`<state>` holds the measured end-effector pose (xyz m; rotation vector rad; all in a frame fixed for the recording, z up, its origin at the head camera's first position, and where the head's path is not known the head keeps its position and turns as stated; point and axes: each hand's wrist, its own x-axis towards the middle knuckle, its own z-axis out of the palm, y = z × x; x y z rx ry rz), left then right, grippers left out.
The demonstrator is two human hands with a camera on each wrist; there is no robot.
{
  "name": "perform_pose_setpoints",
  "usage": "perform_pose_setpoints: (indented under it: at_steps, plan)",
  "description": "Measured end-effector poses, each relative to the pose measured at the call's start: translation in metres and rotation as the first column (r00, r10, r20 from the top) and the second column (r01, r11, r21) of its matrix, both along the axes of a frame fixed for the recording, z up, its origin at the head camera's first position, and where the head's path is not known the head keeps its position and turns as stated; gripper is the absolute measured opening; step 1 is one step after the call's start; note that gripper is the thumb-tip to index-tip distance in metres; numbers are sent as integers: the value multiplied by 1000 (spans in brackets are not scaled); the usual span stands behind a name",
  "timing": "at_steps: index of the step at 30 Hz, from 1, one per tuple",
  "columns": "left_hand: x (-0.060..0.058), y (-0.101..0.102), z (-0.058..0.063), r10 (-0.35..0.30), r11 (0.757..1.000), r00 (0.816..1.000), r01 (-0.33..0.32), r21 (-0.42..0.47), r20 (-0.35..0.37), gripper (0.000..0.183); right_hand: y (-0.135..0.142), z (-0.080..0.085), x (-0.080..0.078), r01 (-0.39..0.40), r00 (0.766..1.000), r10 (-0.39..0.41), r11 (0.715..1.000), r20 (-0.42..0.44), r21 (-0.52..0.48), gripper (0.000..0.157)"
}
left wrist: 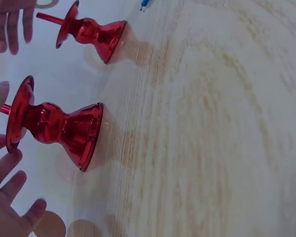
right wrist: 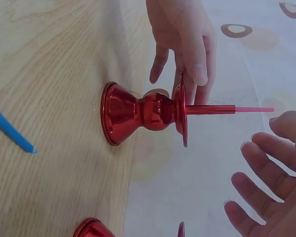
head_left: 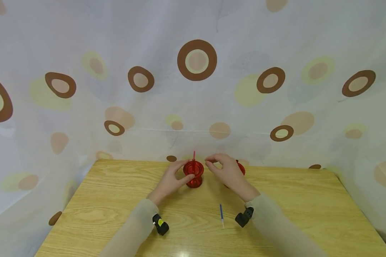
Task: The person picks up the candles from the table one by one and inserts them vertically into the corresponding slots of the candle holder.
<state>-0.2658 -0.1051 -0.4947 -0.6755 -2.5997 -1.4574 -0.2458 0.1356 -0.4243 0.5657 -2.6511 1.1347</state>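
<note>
A shiny red candle holder (head_left: 194, 182) stands upright near the table's far edge, a thin pink candle (right wrist: 254, 109) rising from its central tube. My left hand (head_left: 173, 180) spreads around its dish, thumb and fingertips right at the rim, the other fingers loosely apart in the left wrist view. Just right of the candle is my right hand (head_left: 226, 171), with thumb and index tips close together near the candle's top and nothing between them. Behind this hand stands a second red candle holder (left wrist: 96, 35), partly hidden in the head view.
A blue candle (head_left: 221, 213) with a pale end lies on the wooden table (head_left: 115, 200), between my forearms. Behind the table hangs a pale sheet (head_left: 167, 96) with brown circles, and it comes down along both sides as well.
</note>
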Motion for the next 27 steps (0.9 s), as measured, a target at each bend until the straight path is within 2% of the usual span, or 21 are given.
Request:
perform_pose_setpoints:
  at_steps: [6,12,17,21,27]
  plan:
    - [4,-4,2,49,998,999,-48,51,-13,57,6,-1,11,8,999,-8,1000,-34,10,21]
    - [8,-6,4,82,995,995,-79,65,-49,52,15,-5,19,-3,996,5,1000,-87,19,17]
    - [14,-5,5,94,994,990,-87,67,-106,47,26,-9,25,2,998,0,1000,-68,23,16]
    - [21,-5,6,110,991,987,-100,88,-114,44,32,-11,30,14,998,-13,1000,-53,25,17]
    - [30,-4,9,132,987,979,-116,111,-153,40,39,-11,35,28,996,-26,999,-88,22,14]
